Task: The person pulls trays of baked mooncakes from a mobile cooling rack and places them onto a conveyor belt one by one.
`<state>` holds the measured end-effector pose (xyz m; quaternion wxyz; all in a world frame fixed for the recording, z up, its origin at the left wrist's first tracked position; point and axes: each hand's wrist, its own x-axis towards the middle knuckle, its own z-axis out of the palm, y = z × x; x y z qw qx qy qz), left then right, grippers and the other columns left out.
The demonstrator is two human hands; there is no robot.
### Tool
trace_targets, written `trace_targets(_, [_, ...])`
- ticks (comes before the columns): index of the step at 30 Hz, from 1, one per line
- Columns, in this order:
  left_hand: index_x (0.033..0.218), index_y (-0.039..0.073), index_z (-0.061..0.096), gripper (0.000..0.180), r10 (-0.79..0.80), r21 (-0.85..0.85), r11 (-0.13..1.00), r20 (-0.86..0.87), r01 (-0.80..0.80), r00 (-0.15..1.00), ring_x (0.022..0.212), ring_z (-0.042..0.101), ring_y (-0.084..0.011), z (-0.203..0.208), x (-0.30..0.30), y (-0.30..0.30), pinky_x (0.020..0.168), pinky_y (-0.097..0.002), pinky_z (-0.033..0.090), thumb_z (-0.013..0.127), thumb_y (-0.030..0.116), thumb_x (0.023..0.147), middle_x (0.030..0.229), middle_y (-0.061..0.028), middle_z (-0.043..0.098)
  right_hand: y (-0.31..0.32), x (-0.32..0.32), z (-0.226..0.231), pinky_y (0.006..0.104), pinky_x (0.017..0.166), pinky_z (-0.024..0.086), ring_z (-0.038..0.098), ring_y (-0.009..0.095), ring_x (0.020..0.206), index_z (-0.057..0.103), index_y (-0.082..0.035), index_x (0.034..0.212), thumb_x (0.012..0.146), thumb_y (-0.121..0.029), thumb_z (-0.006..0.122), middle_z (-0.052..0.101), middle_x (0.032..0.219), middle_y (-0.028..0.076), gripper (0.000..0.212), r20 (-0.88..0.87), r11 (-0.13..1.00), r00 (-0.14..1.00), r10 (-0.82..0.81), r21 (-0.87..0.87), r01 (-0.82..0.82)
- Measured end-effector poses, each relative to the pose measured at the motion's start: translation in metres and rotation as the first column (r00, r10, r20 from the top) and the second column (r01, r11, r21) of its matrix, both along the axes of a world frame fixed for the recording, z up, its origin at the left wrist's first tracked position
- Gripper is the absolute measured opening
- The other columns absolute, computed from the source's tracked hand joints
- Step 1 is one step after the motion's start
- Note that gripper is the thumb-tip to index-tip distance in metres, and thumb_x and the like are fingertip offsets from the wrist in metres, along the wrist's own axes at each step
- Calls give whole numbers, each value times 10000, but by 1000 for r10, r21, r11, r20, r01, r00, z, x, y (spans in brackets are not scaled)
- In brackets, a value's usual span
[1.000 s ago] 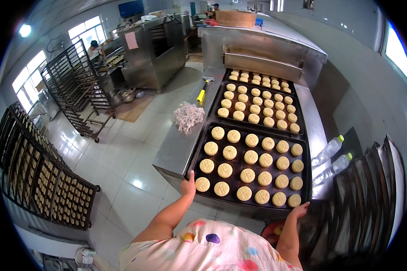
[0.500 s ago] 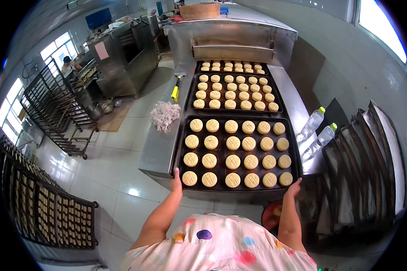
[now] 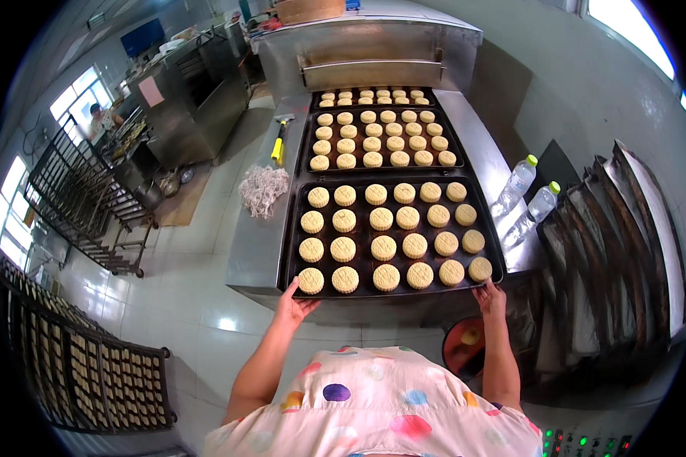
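Note:
My left hand (image 3: 293,305) grips the near left corner of a dark baking tray (image 3: 363,253), thumb on the rim and fingers underneath. At the near right corner my right hand (image 3: 492,296) holds the same tray, its fingers partly hidden by the rim. Rows of pale round pastries (image 3: 386,277) with fluted sides and stamped tops stand on it. A second tray (image 3: 360,145) of the same pastries lies just beyond. Farther on, a third tray (image 3: 373,105) sits in front of the metal machine's (image 3: 373,75) low opening.
On the metal ledge at left lie a shaggy cloth (image 3: 264,190) and a yellow-handled scraper (image 3: 279,146). Two clear bottles (image 3: 522,177) stand at right, near upright dark trays (image 3: 602,251). A loaded rack (image 3: 91,365) stands lower left, an open rack (image 3: 84,202) behind it. A person (image 3: 101,120) works far left.
Both hands have shifted from the tray's sides to beneath its near corners, fingers now under the edge. The trays and surroundings sit higher and slightly left in the view.

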<state>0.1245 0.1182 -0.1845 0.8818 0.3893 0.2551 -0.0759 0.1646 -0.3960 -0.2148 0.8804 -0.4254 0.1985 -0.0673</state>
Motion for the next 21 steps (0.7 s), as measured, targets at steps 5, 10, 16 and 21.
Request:
trace_targets(5, [1180, 55, 501, 524, 10, 0, 1000, 13, -10, 1000, 1040, 512, -316, -3, 28, 6, 870, -469, 491, 690, 355, 794, 1149, -168, 502, 8, 28, -1, 373, 701, 563, 641, 211, 840, 468, -24, 1093, 866, -133, 613, 618, 983, 88, 291, 20, 999, 1000, -1, 37, 1])
trace_targets(10, [1179, 57, 508, 466, -6, 7, 1000, 6, 6, 1000, 1038, 511, -323, -8, 36, 6, 869, -473, 498, 677, 290, 813, 1136, -167, 502, 8, 39, -1, 374, 731, 557, 633, 196, 841, 515, -26, 1072, 881, -162, 595, 615, 972, 71, 248, -8, 1000, 1000, -20, 7, 20])
trace_targets(16, [1166, 34, 497, 461, 33, 2, 999, 4, -33, 999, 1008, 530, -322, -9, 46, 3, 879, -478, 487, 679, 269, 813, 1097, -175, 525, 11, 41, 3, 368, 736, 546, 626, 208, 873, 449, -43, 1129, 876, -167, 608, 606, 1010, 83, 324, 23, 1000, 1000, 2, 20, -3])
trace_targets(21, [1155, 22, 499, 454, 30, 9, 1000, 21, -30, 999, 1005, 538, -296, -12, 49, 0, 877, -458, 489, 675, 268, 817, 1087, -148, 541, 8, 45, 1, 383, 758, 539, 624, 208, 868, 448, -64, 1146, 873, -173, 612, 603, 1019, 78, 336, 5, 999, 999, 39, 4, -39])
